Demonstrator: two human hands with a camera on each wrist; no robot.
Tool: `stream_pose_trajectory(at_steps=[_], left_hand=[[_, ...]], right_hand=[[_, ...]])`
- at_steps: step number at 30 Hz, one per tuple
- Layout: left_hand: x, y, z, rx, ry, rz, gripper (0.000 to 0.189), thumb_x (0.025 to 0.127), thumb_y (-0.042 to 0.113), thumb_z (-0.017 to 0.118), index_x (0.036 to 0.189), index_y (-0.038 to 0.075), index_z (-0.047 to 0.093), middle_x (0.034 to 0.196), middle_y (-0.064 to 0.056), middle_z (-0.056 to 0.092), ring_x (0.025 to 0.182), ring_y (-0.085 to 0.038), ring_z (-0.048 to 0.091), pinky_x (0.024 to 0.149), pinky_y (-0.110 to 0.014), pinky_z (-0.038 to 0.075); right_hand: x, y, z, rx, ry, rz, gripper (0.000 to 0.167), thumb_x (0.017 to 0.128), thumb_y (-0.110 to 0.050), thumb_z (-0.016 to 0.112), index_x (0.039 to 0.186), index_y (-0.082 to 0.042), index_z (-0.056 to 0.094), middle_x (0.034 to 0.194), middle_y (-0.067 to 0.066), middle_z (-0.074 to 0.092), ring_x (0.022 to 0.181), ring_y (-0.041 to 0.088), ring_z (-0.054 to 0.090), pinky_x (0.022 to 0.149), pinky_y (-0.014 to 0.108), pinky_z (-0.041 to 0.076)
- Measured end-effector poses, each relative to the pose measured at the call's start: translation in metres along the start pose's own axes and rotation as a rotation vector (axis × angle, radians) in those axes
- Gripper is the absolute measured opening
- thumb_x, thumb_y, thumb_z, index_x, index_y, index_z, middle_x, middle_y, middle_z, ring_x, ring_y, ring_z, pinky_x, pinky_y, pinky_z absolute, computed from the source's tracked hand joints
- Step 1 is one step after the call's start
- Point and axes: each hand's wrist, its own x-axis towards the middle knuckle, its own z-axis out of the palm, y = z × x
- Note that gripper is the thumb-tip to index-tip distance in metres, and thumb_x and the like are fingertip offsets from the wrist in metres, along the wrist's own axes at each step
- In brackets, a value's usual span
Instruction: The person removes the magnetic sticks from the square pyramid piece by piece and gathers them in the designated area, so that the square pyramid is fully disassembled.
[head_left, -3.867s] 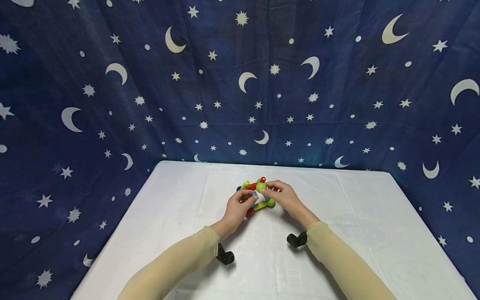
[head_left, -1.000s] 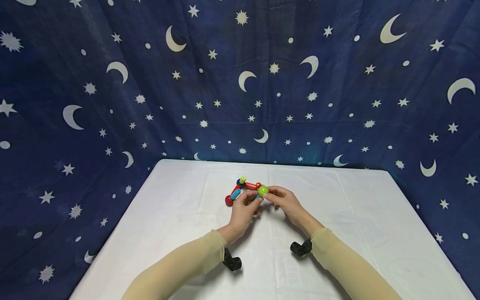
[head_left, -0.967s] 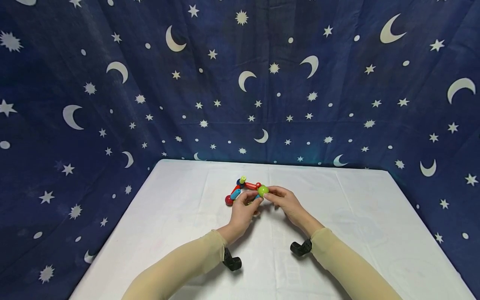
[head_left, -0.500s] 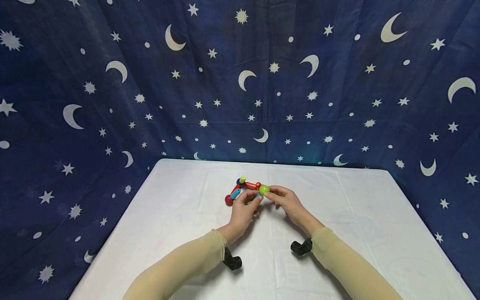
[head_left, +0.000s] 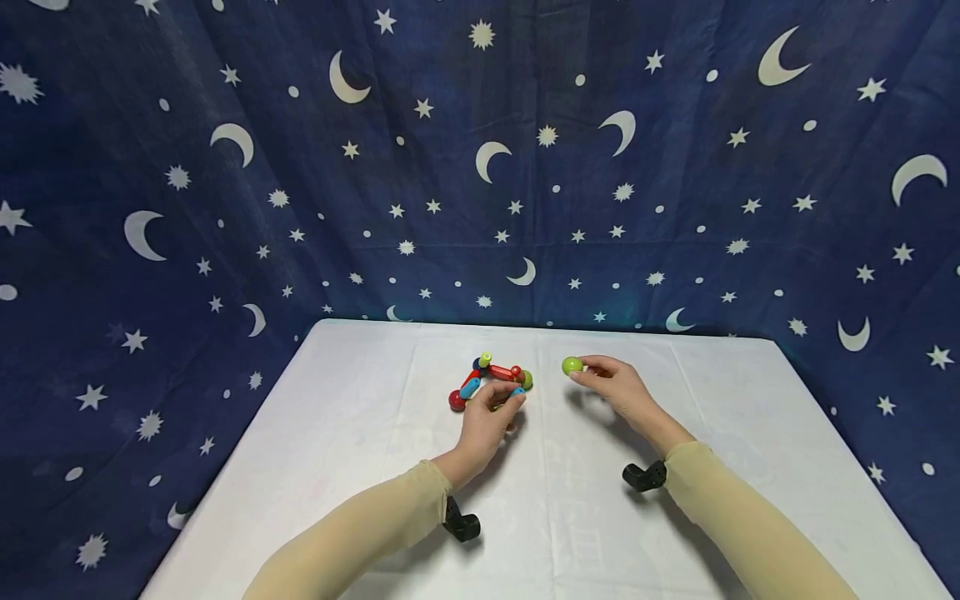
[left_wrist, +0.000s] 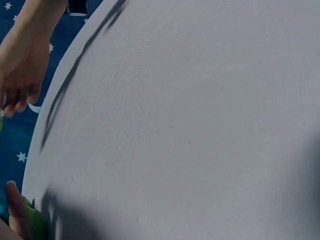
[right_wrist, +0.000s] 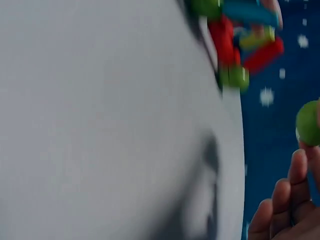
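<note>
The right hand [head_left: 621, 390] pinches a green ball [head_left: 572, 366], just clear of the rod-and-ball frame [head_left: 502, 372], whose blue rod [head_left: 518, 390] the left hand [head_left: 483, 423] grips with its fingertips.

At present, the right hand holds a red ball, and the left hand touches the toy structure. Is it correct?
Only the colour is wrong: the head view shows the right hand holding a green ball. The left hand does touch the toy structure.
</note>
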Motion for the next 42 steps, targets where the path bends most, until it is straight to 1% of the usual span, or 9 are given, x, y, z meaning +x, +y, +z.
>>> stream_pose_trajectory(at_steps=[6,12,17,24,29,32,37,39,42], left_hand=[[0.000,0.000,-0.002,0.010,-0.016,0.010,0.034,0.095,0.025,0.076,0.122,0.005,0.069,0.109,-0.003,0.071,0.090,-0.014,0.065,0.064,-0.032,0.057],[0.001,-0.001,-0.002,0.011,-0.023,0.001,0.033,0.095,0.024,0.076,0.121,0.005,0.070,0.109,-0.005,0.071,0.090,-0.014,0.064,0.066,-0.034,0.058],[0.002,-0.001,-0.004,0.022,-0.026,-0.003,0.033,0.095,0.024,0.076,0.120,0.005,0.070,0.109,-0.005,0.071,0.090,-0.015,0.065,0.067,-0.035,0.058],[0.001,0.002,-0.007,0.057,-0.031,-0.004,0.027,0.095,0.020,0.076,0.120,0.009,0.072,0.107,-0.001,0.072,0.091,-0.014,0.066,0.067,-0.033,0.059],[-0.001,0.002,-0.008,0.084,-0.044,0.008,0.024,0.095,0.017,0.075,0.119,0.010,0.072,0.108,-0.001,0.073,0.090,-0.013,0.066,0.066,-0.030,0.058],[-0.001,0.002,-0.010,0.105,-0.055,0.025,0.024,0.095,0.015,0.075,0.119,0.010,0.072,0.107,-0.002,0.073,0.088,-0.017,0.067,0.065,-0.031,0.057],[-0.002,0.004,-0.013,0.147,-0.077,0.046,0.023,0.096,0.015,0.074,0.119,0.011,0.072,0.109,-0.003,0.072,0.086,-0.033,0.069,0.065,-0.034,0.058],[-0.002,0.005,-0.014,0.175,-0.086,0.058,0.024,0.096,0.016,0.074,0.119,0.012,0.072,0.110,-0.003,0.072,0.086,-0.034,0.070,0.067,-0.035,0.059],[-0.003,0.007,-0.017,0.249,-0.093,0.080,0.024,0.096,0.017,0.074,0.120,0.013,0.072,0.111,-0.002,0.071,0.092,-0.029,0.070,0.070,-0.033,0.059]], right_hand=[[0.000,0.023,-0.053,-0.192,0.033,0.035,0.065,0.094,-0.041,0.075,0.142,0.000,0.057,0.115,0.015,0.060,0.100,0.027,0.053,0.078,0.035,0.046],[0.001,0.040,-0.081,-0.297,0.023,0.050,0.067,0.095,-0.040,0.074,0.142,0.003,0.055,0.121,0.021,0.061,0.107,0.033,0.055,0.081,0.038,0.047],[0.010,0.046,-0.080,-0.327,0.021,0.048,0.062,0.094,-0.036,0.076,0.141,0.001,0.057,0.122,0.021,0.061,0.108,0.033,0.055,0.084,0.041,0.046],[0.022,0.047,-0.070,-0.337,0.015,0.019,0.056,0.092,-0.032,0.078,0.136,-0.002,0.062,0.115,0.018,0.062,0.103,0.031,0.055,0.081,0.038,0.046],[0.024,0.048,-0.068,-0.395,0.009,0.010,0.056,0.092,-0.034,0.078,0.135,0.000,0.063,0.112,0.018,0.065,0.103,0.033,0.056,0.087,0.047,0.046],[0.023,0.048,-0.068,-0.429,0.006,0.017,0.058,0.092,-0.037,0.077,0.135,0.000,0.063,0.113,0.017,0.066,0.105,0.034,0.057,0.091,0.053,0.044],[0.023,0.046,-0.067,-0.418,0.011,0.023,0.057,0.092,-0.034,0.077,0.136,-0.002,0.063,0.115,0.017,0.066,0.107,0.034,0.057,0.094,0.056,0.041],[0.022,0.045,-0.066,-0.416,0.010,0.023,0.057,0.092,-0.035,0.078,0.136,-0.002,0.063,0.115,0.017,0.066,0.107,0.034,0.057,0.094,0.056,0.041],[0.022,0.045,-0.065,-0.414,0.011,0.021,0.057,0.092,-0.035,0.078,0.136,-0.002,0.063,0.115,0.017,0.066,0.107,0.034,0.057,0.093,0.054,0.042]])
